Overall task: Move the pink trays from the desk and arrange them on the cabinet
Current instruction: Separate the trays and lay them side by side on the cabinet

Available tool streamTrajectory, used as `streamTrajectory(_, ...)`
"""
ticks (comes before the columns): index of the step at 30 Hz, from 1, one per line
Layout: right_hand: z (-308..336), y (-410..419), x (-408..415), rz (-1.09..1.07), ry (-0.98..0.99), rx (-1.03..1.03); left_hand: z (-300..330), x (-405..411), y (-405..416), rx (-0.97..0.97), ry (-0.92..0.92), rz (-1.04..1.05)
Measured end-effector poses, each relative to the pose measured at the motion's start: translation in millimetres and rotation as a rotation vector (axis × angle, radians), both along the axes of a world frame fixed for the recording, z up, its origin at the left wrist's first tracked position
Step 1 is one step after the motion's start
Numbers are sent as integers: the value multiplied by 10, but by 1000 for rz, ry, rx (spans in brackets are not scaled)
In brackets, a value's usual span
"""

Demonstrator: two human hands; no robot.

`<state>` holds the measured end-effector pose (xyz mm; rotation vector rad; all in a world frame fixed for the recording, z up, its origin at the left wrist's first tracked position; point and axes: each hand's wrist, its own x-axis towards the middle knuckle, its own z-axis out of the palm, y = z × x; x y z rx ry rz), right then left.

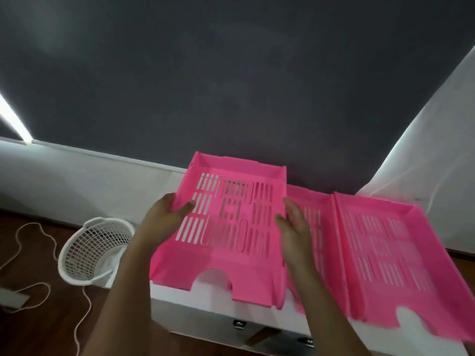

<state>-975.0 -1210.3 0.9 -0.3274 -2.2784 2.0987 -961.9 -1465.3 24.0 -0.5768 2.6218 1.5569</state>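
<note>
Both hands, the left hand (168, 210) and right hand (293, 222), clasp the side walls of a pink letter tray (226, 227), fingers wrapped narrow, steadying it level above the white cabinet (195, 308) to line up beside two trays (380, 250) already set there.

My two arms come into the picture from the bottom edge, and both of them are bare as far as I can see. No sleeve covers my forearms. My left hand (168, 210) has no ring, no glove and no watch or band on the wrist. My right hand (293, 222) is also without any ring or glove, and its wrist is bare too. My fingernails are short and have no polish, as much as the blur lets me judge. My forearms are slim and smooth, without any marking that I can see
</note>
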Motion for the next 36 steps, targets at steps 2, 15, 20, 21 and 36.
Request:
streamTrajectory(2, -22, -297, -5, 76, -3, -5, 23, 83, -279, -17, -3, 46)
streamTrajectory(15, -230, -902, 64, 316, -161, 187, -303, 317, -849, 24, -50, 153)
streamTrajectory(20, -220, -884, 115, 290, -199, 210, -458, 236, -801, -31, -90, 118)
streamTrajectory(21, -226, -878, 118, 279, -180, 196, -485, 216, -798, -50, -98, 114)
streamTrajectory(36, -289, 1088, 92, -312, -58, 570, -798, -67, 1133, -46, -43, -304)
